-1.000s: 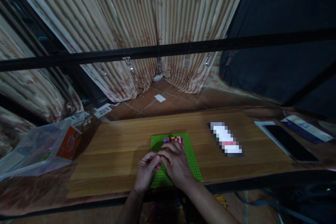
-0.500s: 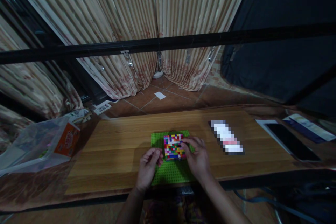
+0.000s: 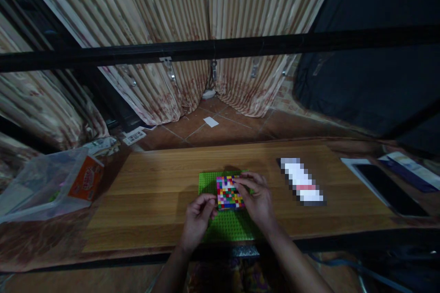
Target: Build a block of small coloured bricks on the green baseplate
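A block of small multicoloured toy bricks [image 3: 228,194] sits on a green studded baseplate [image 3: 228,229]. My left hand [image 3: 199,215] is at the block's left edge, thumb and fingers pinched together; anything between them is too small to see. On the other side, my right hand [image 3: 256,197] reaches over the block's upper right part. Its thumb and index finger close together on the top surface, and what they pinch is hidden. The right hand covers the block's right edge.
The baseplate lies on a wooden board [image 3: 154,192]. A blurred-out phone-like object [image 3: 302,182] lies to the right, with a dark tablet-like slab [image 3: 388,190] beyond. At the left stands a clear plastic bin [image 3: 44,187] with an orange label. A dark bar [image 3: 192,50] crosses behind.
The view has shifted slightly. My left fingers have come closer to the block's left edge. My right thumb and fingers have shifted a little on the block's upper right.
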{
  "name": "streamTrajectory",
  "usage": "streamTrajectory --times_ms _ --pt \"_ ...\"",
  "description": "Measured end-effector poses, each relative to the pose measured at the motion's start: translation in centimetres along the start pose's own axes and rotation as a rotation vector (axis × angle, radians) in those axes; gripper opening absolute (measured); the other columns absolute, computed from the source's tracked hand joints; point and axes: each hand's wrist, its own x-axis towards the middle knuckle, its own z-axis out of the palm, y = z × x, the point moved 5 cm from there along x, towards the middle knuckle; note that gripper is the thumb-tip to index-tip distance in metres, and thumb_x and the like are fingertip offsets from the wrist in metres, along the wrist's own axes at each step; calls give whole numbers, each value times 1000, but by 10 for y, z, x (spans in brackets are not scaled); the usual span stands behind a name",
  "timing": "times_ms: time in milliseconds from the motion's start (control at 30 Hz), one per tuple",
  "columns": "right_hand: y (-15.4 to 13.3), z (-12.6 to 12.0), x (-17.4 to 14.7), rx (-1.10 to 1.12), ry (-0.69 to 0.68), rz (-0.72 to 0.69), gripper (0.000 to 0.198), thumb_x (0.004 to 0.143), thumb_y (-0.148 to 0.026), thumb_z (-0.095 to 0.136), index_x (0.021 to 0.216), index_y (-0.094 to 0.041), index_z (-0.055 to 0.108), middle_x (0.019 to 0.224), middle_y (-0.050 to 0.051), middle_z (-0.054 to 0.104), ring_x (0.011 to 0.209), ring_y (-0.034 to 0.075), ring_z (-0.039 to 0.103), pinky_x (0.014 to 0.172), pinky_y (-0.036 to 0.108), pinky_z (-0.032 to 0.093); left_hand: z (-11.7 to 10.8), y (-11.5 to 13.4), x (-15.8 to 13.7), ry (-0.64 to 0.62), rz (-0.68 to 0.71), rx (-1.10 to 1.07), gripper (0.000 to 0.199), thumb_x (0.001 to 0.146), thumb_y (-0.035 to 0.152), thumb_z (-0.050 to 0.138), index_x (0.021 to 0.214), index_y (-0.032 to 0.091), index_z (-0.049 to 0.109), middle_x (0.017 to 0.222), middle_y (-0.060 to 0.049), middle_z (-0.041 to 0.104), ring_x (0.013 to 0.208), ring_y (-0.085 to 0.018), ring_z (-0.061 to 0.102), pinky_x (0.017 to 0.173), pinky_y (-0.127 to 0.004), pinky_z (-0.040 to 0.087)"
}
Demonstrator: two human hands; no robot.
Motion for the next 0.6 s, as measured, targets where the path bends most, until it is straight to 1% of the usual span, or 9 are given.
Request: streamTrajectory --times_ms 100,200,300,433,500,600 --pt "7 4 0 117 23 89 11 76 -28 65 82 -29 74 102 5 61 102 22 54 89 39 43 0 -2 1 -13 6 -5 23 78 38 61 83 16 63 55 3 57 50 -9 50 50 -20 41" --pt "16 12 -2 348 36 257 8 70 -28 70 77 -27 74 99 4 63 97 21 57 84 37 46 -1 -3 2 -21 7 5 23 78 38 61 85 16 63 55 3 57 50 -9 50 49 -20 41" --pt "21 20 -6 547 55 426 11 63 -29 75 73 -24 74 93 4 66 94 22 60 80 35 48 -1 -4 2 -28 -2 10 23 78 37 61 85 15 63 55 3 57 50 -9 50 50 -20 41" --pt "20 23 -8 630 76 576 14 57 -29 77 69 -22 73 93 4 68 88 22 61 68 30 48 -1 -3 1 -26 -9 1 24 77 38 61 84 15 63 54 3 57 50 -9 50 50 -20 41" --pt "20 23 -7 647 80 614 15 56 -29 78 67 -22 72 92 3 69 86 21 62 66 29 47 -1 -3 1 -22 -14 2 24 77 39 61 84 15 64 54 3 56 50 -9 50 50 -20 40" --pt "21 24 -7 658 80 633 14 54 -28 78 64 -22 71 88 3 69 85 21 61 66 28 46 -2 -3 0 -18 -24 16 25 77 39 62 85 15 64 55 3 57 51 -10 50 50 -20 40"
